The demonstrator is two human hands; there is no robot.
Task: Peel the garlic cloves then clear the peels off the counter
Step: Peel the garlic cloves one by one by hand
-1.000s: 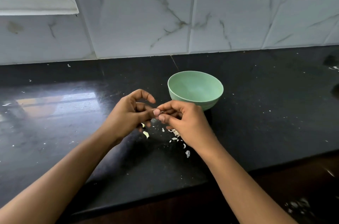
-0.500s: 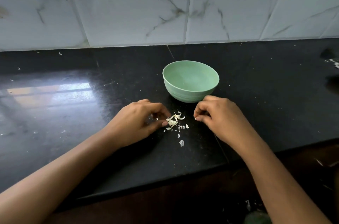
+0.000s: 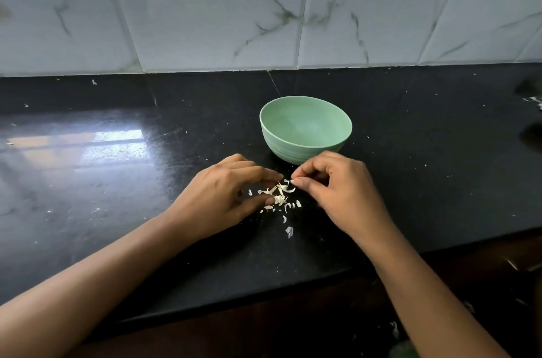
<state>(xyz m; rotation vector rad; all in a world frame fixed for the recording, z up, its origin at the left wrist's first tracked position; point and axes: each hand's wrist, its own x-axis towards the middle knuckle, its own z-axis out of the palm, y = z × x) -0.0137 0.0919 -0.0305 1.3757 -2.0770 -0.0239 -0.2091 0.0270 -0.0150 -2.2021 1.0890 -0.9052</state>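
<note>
head view: low in the middle of the frame the peels [image 3: 280,196] lie in a small pale pile on the black counter [image 3: 410,181], just in front of the green bowl [image 3: 293,149]. one stray peel [image 3: 289,231] sits a little below the pile, and tiny flecks are scattered across the dark top, with a few more bits [image 3: 535,99] at the right edge of the frame.

our left hand [image 3: 225,196] is curled round the left side of the pile, forefinger above it and thumb below, both touching the peels. our right hand [image 3: 343,196] is curled too, thumb and forefinger brought together at the pile's upper right edge. a pale fleck shows at the tips, but we cannot tell whether it is pinched.

we see no garlic cloves on the counter or in either hand, and none in the part of the bowl's inside that shows. so we judge the peeling finished and the clearing only begun: every peel in sight is still on the counter, yet to be gathered and carried off.
</note>
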